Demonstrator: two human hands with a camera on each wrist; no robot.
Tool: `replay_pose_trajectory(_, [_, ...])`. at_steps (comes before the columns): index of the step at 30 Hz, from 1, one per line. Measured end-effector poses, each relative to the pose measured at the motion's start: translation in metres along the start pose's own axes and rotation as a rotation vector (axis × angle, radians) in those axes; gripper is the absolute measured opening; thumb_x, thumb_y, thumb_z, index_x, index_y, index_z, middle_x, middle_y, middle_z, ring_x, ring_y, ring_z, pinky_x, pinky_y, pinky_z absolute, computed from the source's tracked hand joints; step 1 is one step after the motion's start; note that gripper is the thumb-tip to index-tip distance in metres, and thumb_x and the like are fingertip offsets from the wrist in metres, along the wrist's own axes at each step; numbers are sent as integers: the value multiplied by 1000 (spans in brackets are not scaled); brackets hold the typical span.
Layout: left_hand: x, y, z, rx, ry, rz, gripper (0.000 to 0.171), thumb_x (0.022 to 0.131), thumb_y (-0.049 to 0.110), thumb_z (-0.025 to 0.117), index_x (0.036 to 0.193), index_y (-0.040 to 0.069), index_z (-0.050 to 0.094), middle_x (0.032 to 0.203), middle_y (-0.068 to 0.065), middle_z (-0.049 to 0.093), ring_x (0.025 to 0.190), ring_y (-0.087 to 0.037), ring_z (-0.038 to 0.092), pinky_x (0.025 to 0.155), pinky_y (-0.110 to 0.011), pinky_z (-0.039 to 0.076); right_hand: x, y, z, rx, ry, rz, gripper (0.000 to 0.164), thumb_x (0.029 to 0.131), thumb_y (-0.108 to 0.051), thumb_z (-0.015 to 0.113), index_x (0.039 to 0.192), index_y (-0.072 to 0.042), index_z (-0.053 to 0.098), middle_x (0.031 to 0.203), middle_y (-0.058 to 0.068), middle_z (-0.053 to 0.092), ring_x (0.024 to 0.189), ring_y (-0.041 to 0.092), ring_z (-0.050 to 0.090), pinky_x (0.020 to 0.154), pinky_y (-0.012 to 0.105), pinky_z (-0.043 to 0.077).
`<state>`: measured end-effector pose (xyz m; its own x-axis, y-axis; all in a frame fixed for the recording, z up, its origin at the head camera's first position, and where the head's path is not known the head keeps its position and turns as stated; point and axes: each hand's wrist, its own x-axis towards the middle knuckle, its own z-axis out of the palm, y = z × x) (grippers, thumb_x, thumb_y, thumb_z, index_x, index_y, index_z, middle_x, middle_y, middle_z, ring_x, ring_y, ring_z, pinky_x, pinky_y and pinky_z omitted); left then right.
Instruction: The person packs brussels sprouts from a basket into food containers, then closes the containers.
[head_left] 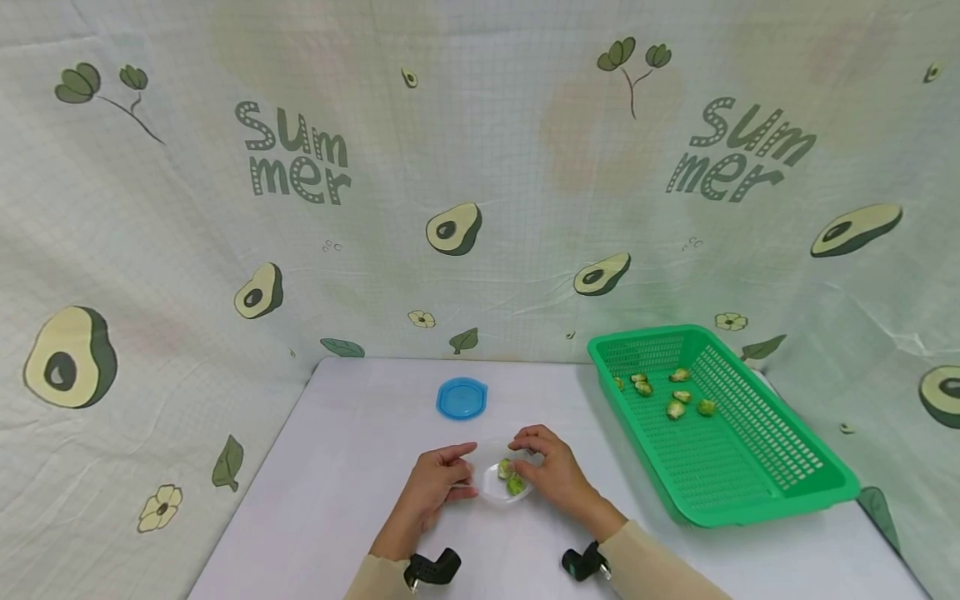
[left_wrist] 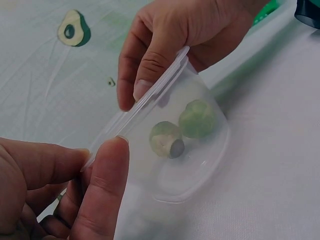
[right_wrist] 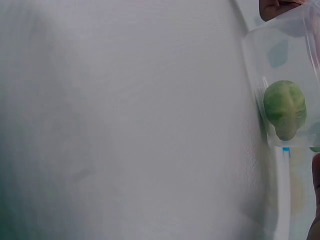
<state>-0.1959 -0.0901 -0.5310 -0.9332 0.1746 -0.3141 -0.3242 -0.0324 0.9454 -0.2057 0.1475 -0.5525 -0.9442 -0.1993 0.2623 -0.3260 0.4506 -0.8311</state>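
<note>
A clear plastic container [head_left: 491, 493] sits between my two hands above the white table. Two Brussels sprouts lie inside it, one [left_wrist: 167, 140] with its pale cut end showing and another [left_wrist: 198, 119] beside it. My left hand [head_left: 437, 483] pinches the container's rim on the left between thumb and fingers. On the opposite side my right hand [head_left: 553, 472] grips the rim, thumb on the near side and fingers beyond. From the right wrist, a sprout [right_wrist: 285, 107] shows through the container wall, and most of the right hand lies outside that view.
A blue lid [head_left: 462, 398] lies flat on the table behind the container. To the right stands a green plastic basket [head_left: 738, 471] with several loose Brussels sprouts [head_left: 676, 409] toward its far end. A printed cloth [head_left: 517, 167] hangs behind the table [head_left: 322, 475].
</note>
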Motion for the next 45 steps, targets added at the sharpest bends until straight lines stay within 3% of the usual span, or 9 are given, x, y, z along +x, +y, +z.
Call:
replay_pose_trajectory(14, [0, 1, 0, -10, -3, 4, 49, 96, -2, 67, 145, -1, 61, 92, -5, 60, 79, -14, 63, 71, -29, 67, 0, 2, 0, 13, -6, -23, 23, 91, -11, 83, 114, -9, 78, 120, -5, 67, 115, 21, 63, 100, 46, 58])
replay_pose_trajectory(24, [1, -2, 0, -13, -4, 11, 50, 96, -3, 67, 145, -2, 61, 92, -5, 60, 79, -14, 63, 71, -29, 67, 1, -6, -8, 33, 31, -20, 29, 89, -9, 84, 117, -7, 77, 123, -3, 70, 116, 21, 65, 103, 35, 58])
replay_pose_trajectory(33, [0, -1, 1, -13, -8, 17, 50, 97, -1, 67, 146, -3, 59, 93, -5, 59, 79, -14, 63, 70, -29, 66, 4, -11, -14, 87, 73, -31, 32, 89, -6, 82, 121, -7, 75, 122, 4, 73, 113, 34, 67, 101, 29, 58])
replay_pose_trajectory(45, [-1, 0, 1, -18, -7, 12, 50, 96, -3, 67, 146, -3, 60, 92, -5, 58, 79, -14, 63, 70, -28, 66, 2, -38, -35, 102, 120, -31, 31, 90, -8, 83, 119, -14, 76, 119, 5, 74, 106, 21, 71, 99, 43, 61])
